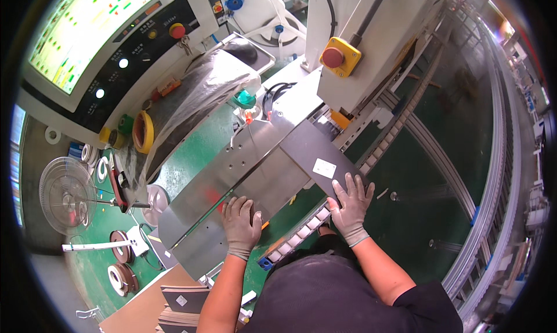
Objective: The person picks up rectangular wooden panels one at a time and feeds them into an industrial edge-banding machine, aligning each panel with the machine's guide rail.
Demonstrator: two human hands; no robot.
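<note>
Both my hands wear thin grey gloves. My left hand (241, 225) lies palm down at the near edge of a flat metal worktable (200, 231), fingers stretched out, holding nothing. Farther right, my right hand (351, 208) is spread, its fingertips at the near edge of a dark grey flat panel (299, 144). The panel bears a white label (324, 168) and lies on the right part of the table, beside the machine housing. The underside of the panel is hidden.
A yellow box with a red emergency button (333, 57) hangs over the panel. A roller track (299, 235) runs past my body. Stacked panels (180, 315) stand at lower left. Left are a fan (68, 198), edging rolls (120, 278) and a lit control screen (87, 28).
</note>
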